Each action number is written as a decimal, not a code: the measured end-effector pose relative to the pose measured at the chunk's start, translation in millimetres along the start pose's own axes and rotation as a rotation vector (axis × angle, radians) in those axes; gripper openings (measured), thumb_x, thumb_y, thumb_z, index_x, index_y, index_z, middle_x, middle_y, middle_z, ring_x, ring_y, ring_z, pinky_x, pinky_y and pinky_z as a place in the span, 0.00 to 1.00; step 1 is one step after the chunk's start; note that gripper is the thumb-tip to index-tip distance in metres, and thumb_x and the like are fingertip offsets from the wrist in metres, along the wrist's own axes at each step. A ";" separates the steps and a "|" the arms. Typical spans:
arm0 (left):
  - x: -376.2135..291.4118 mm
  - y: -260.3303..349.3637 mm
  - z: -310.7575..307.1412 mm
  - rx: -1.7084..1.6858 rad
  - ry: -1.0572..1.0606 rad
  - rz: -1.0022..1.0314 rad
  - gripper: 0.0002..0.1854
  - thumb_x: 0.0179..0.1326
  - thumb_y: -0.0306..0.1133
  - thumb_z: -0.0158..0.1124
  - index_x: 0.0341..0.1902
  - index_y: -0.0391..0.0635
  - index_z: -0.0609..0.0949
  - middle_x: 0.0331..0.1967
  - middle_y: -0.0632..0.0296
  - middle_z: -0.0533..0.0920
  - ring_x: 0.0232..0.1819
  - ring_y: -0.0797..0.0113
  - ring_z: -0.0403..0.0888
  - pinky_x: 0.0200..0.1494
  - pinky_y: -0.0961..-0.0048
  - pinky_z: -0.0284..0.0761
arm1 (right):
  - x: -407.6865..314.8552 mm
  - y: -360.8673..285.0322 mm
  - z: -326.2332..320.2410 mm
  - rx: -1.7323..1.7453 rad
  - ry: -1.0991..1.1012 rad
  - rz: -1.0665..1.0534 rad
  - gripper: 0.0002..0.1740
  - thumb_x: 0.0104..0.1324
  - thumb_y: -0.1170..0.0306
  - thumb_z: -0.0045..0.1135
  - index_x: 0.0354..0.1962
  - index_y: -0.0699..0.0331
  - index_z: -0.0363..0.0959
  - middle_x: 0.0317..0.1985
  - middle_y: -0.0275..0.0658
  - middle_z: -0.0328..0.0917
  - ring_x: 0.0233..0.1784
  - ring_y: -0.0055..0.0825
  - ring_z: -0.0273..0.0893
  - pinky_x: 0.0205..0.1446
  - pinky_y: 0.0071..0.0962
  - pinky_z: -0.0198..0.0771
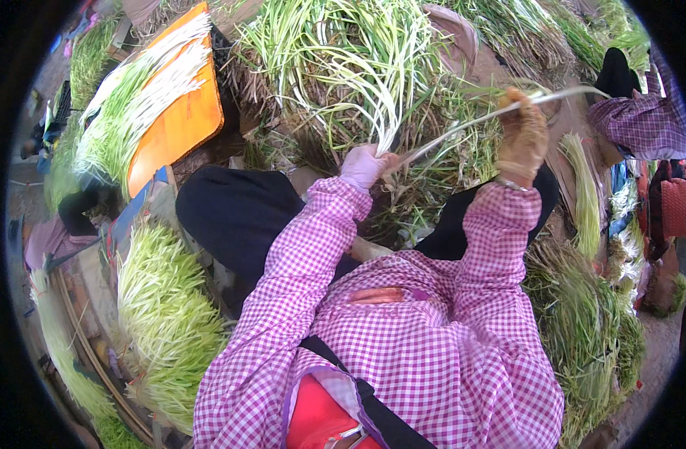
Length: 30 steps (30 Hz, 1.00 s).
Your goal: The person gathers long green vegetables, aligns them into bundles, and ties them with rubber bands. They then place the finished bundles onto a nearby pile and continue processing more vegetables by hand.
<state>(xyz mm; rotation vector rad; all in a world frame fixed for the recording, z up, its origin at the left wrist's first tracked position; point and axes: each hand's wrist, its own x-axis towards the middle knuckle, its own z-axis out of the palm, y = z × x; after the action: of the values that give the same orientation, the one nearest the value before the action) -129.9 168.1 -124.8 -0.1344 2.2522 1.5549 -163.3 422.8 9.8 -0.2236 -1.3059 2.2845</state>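
Note:
My left hand (362,167), in a thin pale glove, grips a bunch of long white-and-green leafy stalks (385,115) near one end. They fan upward over a heap of similar stalks (320,62). To its right my right hand (521,137), in a stained tan glove, is closed on a long pale stalk or strip (460,128). This strand stretches from beside my left hand to past my right fist; motion blurs it. Loose green and withered leaf waste (404,191) lies between my knees, below the hands.
An orange board (191,115) at upper left carries pale, aligned stalks (146,104). Trimmed stalks (163,314) are piled at my left. On my right lie a pale bundle (581,196) and a rough green heap (573,331). People's sleeves (640,123) show at both sides.

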 end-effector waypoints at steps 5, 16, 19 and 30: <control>-0.2 -7.3 -9.6 0.674 0.000 -0.086 0.11 0.52 0.42 0.63 0.33 0.50 0.86 0.24 0.63 0.83 0.26 0.68 0.78 0.33 0.69 0.71 | 41.2 -53.7 -29.0 0.058 0.169 -0.148 0.09 0.62 0.69 0.57 0.36 0.68 0.75 0.38 0.45 0.80 0.38 0.31 0.80 0.36 0.25 0.79; -25.4 53.2 -36.6 -0.568 0.074 -0.015 0.15 0.59 0.39 0.65 0.46 0.44 0.82 0.32 0.67 0.83 0.16 0.79 0.71 0.20 0.82 0.66 | 10.1 15.6 -17.6 -0.185 -0.158 0.148 0.10 0.59 0.68 0.62 0.36 0.66 0.76 0.31 0.40 0.81 0.30 0.22 0.79 0.29 0.18 0.75; -33.4 54.0 -21.2 -0.746 0.016 -0.001 0.13 0.59 0.36 0.64 0.45 0.43 0.82 0.39 0.66 0.84 0.23 0.79 0.74 0.29 0.81 0.69 | -14.0 56.6 1.6 -0.326 -0.225 0.329 0.09 0.61 0.67 0.60 0.35 0.63 0.76 0.30 0.36 0.81 0.29 0.21 0.78 0.32 0.19 0.75; -47.6 25.3 8.2 -0.884 -0.232 -0.366 0.21 0.62 0.46 0.59 0.49 0.41 0.79 0.31 0.65 0.82 0.23 0.77 0.76 0.27 0.78 0.72 | -65.0 135.5 23.2 -0.247 -0.102 0.638 0.13 0.57 0.70 0.65 0.37 0.65 0.72 0.28 0.35 0.79 0.28 0.20 0.77 0.31 0.21 0.73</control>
<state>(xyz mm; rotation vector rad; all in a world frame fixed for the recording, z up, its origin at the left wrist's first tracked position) -91.7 178.3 -87.2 -0.5366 1.1518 2.0854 -161.5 316.4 -98.7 -0.7031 -1.7639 2.6587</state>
